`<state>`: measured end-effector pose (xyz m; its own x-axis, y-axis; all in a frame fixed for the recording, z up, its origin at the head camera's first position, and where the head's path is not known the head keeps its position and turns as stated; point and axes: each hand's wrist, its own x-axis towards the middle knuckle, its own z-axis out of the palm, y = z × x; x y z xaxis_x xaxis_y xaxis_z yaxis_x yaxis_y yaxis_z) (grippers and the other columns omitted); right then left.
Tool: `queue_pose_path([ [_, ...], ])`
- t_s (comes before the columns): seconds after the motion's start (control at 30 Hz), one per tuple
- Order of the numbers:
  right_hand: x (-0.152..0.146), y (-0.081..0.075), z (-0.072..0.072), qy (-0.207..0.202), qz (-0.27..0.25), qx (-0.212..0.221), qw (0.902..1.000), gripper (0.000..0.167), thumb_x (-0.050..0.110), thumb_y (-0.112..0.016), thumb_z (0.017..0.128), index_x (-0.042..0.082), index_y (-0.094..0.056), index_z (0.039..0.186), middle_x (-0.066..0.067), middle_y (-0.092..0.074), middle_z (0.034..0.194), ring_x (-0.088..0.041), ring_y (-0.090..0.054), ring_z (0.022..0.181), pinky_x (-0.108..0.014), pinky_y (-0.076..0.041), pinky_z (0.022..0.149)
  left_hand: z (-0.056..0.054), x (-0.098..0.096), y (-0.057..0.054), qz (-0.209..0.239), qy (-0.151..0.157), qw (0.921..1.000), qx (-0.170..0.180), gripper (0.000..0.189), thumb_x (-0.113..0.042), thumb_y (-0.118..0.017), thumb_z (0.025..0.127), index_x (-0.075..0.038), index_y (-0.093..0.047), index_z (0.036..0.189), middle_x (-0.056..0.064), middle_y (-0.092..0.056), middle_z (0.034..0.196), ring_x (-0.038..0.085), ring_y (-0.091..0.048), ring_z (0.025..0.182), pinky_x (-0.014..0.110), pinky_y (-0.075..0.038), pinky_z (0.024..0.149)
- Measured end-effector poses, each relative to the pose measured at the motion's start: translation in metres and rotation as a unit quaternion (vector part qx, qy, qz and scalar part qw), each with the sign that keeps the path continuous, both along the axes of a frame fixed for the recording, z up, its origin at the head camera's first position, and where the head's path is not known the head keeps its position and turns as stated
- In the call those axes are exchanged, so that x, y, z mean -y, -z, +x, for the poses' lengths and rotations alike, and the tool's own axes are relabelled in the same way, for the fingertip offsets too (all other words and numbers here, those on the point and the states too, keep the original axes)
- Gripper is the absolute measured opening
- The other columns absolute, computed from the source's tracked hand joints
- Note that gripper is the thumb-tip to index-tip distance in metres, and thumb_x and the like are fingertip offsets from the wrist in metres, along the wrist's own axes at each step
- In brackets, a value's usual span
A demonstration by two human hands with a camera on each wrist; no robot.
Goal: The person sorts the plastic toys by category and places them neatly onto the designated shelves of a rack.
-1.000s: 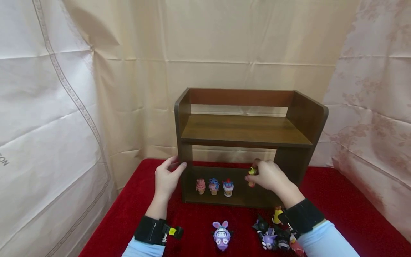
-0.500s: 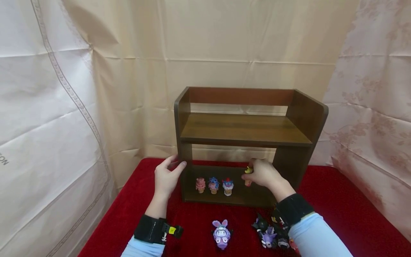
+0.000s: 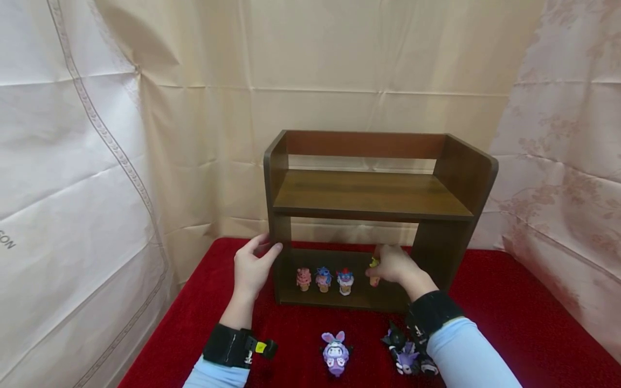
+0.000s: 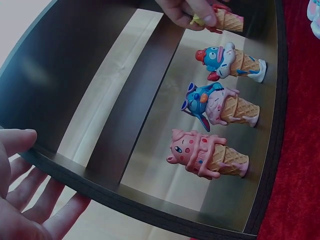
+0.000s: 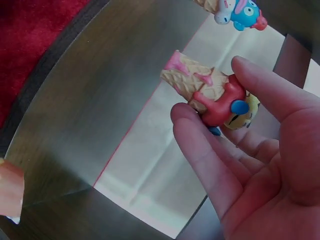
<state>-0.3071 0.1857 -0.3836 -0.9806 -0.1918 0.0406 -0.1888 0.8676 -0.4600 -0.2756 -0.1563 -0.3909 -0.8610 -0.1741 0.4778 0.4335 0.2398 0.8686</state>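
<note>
My right hand (image 3: 397,265) pinches an ice-cream-cone figurine (image 5: 210,92) with a waffle base, red middle and yellow top, inside the lower shelf compartment. To its left, three cone figurines stand in a row on the lower board: a pink one (image 4: 200,155), a blue-and-pink one (image 4: 220,105), and a blue-and-white one with a red top (image 4: 234,62). At the left side panel of the brown wooden shelf (image 3: 373,194), my left hand (image 3: 252,268) rests with fairly straight fingers along the outside and the thumb by the front edge.
A purple rabbit-eared figurine (image 3: 335,353) lies on the red cloth (image 3: 281,334) before the shelf. Several dark and purple figurines (image 3: 406,355) are heaped at front right, partly behind the right sleeve. Curtains (image 3: 204,134) hang behind and at both sides.
My right hand has moved slightly left and down with the red-and-yellow ice-cream-cone figurine, toward the row on the lower board. My left hand stays at the side panel.
</note>
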Motion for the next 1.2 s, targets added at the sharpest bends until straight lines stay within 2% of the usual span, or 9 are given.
queue_pose_path([
  [0.27, 0.008, 0.005, -0.001, 0.000, 0.033, 0.018, 0.9993, 0.047, 0.026, -0.085, 0.082, -0.004, -0.066, 0.113, -0.009, -0.065, 0.091, -0.022, -0.063, 0.078, -0.039, -0.055, 0.067, 0.001, 0.000, -0.001, 0.002, 0.001, 1.0000, -0.002, 0.037, -0.016, -0.078, 0.092, -0.006, -0.072, 0.127, 0.011, -0.071, 0.122, 0.028, -0.068, 0.108, 0.048, -0.059, 0.084],
  [0.57, 0.014, 0.016, -0.007, 0.006, 0.027, 0.047, 0.9985, 0.049, 0.022, -0.086, 0.081, -0.005, -0.065, 0.116, -0.011, -0.065, 0.093, -0.022, -0.065, 0.074, -0.035, -0.056, 0.061, -0.002, 0.000, 0.001, 0.004, 0.006, 1.0000, -0.003, 0.036, -0.015, -0.077, 0.092, -0.004, -0.071, 0.127, 0.016, -0.070, 0.123, 0.030, -0.068, 0.108, 0.048, -0.059, 0.085],
  [0.83, 0.022, 0.016, -0.007, 0.000, 0.052, 0.034, 0.9981, 0.047, 0.023, -0.086, 0.081, -0.003, -0.067, 0.115, -0.011, -0.066, 0.096, -0.024, -0.063, 0.084, -0.039, -0.056, 0.069, -0.002, 0.000, 0.001, 0.009, 0.005, 0.9999, -0.002, 0.037, -0.015, -0.078, 0.091, -0.005, -0.072, 0.126, 0.013, -0.071, 0.122, 0.028, -0.068, 0.107, 0.048, -0.059, 0.084],
  [1.2, 0.027, 0.015, -0.006, -0.011, 0.055, 0.030, 0.9979, 0.046, 0.023, -0.089, 0.078, -0.002, -0.067, 0.111, -0.012, -0.067, 0.099, -0.024, -0.063, 0.086, -0.041, -0.056, 0.073, -0.001, 0.000, 0.001, 0.014, 0.011, 0.9998, 0.001, 0.037, -0.016, -0.078, 0.092, -0.007, -0.072, 0.127, 0.011, -0.071, 0.123, 0.033, -0.067, 0.110, 0.050, -0.058, 0.086],
])
